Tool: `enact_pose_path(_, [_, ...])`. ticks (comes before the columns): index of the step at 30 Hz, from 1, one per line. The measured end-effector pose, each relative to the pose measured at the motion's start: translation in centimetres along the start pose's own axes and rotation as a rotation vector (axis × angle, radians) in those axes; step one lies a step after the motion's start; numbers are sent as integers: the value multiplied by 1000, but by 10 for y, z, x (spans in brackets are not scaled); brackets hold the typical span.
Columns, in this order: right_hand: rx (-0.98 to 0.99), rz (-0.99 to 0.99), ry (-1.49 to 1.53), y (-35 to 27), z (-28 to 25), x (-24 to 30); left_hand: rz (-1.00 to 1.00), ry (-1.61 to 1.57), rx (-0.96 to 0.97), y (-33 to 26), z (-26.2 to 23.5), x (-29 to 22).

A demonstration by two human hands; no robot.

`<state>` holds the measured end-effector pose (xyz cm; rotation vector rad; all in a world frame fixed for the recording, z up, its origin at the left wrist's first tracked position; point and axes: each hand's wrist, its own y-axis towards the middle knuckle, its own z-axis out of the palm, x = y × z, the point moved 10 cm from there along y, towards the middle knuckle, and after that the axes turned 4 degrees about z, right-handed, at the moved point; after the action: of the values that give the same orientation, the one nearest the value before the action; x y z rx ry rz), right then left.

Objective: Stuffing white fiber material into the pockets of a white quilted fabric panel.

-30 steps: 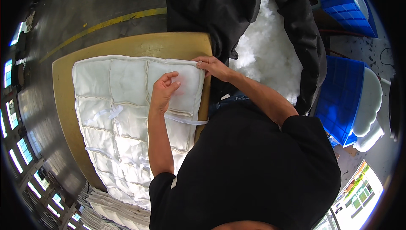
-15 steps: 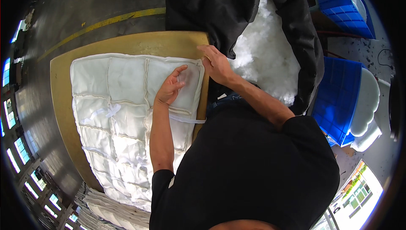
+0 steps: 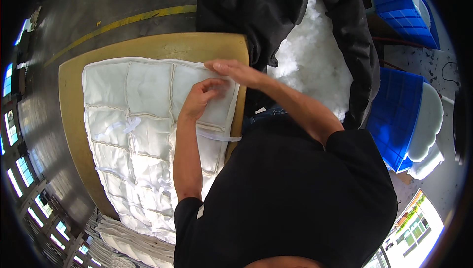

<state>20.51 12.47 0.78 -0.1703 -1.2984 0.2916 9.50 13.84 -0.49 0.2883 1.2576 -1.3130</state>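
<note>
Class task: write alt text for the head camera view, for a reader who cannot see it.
A person in a black shirt presses both hands, left hand and right hand, onto a corner of a white quilted pad on a wooden table. A black bag of white stuffing and blue crates stand nearby.

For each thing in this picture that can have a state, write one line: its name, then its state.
Quilted white pad: spread flat on the wooden table.
Left hand: fingers curled, pressing on the pad's corner.
Right hand: laid flat at the pad's edge.
Black bag: open, white stuffing showing.
Blue crates: holding white pieces.
</note>
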Motion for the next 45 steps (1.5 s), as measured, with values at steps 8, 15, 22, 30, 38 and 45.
enact_pose_path(8, [186, 187, -533, 29, 0, 24, 17, -164, -89, -1, -9, -8])
enact_pose_path(15, [244, 205, -537, 23, 16, 11, -59, -227, -94, 9, -9, 10])
enact_pose_path(22, [141, 122, -599, 22, 11, 5, -41, 296, 38, -36, -18, -25])
enact_pose_path(30, [13, -27, -598, 14, 6, 8, -318, 530, 236, -34, 5, 10])
enact_pose_path(38, [-461, -103, -174, -78, -90, 7, 500, 1061, -757, -99, -18, -89])
enact_pose_path(45, [-817, 66, -1043, -175, -180, -13, 440, 1580, -810, -28, 3, -10])
